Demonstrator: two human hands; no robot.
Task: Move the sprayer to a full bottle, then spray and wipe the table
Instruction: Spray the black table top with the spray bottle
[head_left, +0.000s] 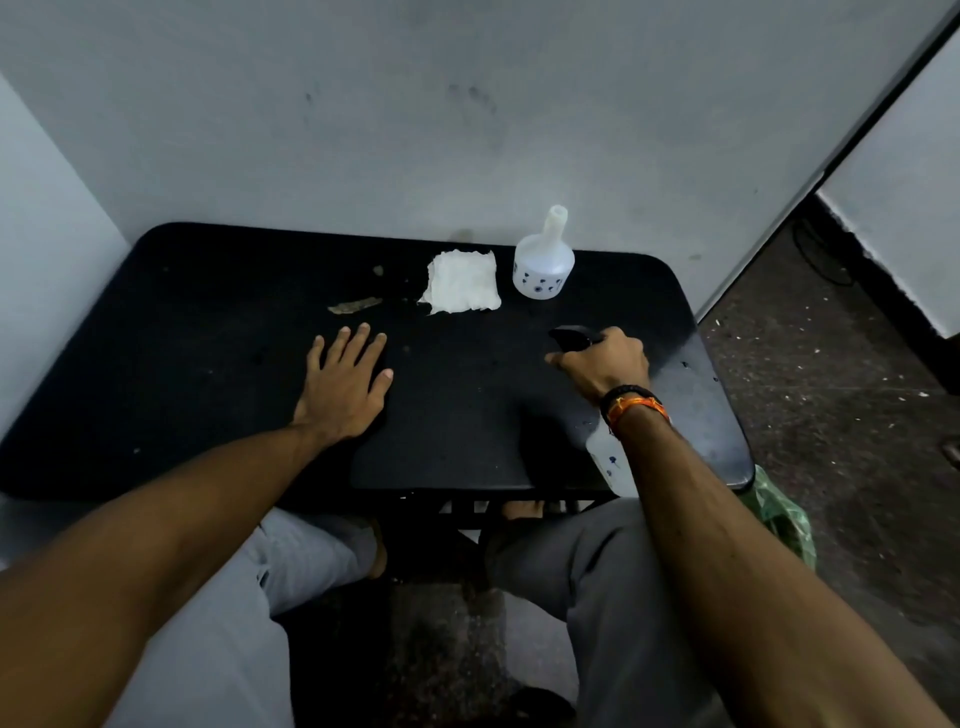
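My right hand (605, 364) grips the black sprayer head (570, 336) of a white spray bottle (610, 460), whose body shows under my wrist, tilted over the black table (208, 364). The nozzle points left. A second white bottle (543, 265) with an open neck and no sprayer stands at the back of the table. Left of it lies a folded white cloth (461, 282). My left hand (345, 382) rests flat on the table with straight fingers.
Brownish dirt smears (353, 306) mark the table left of the cloth. A grey wall runs right behind the table and on the left. A green plastic bag (779, 514) sits on the floor at the table's right corner. My knees are under the front edge.
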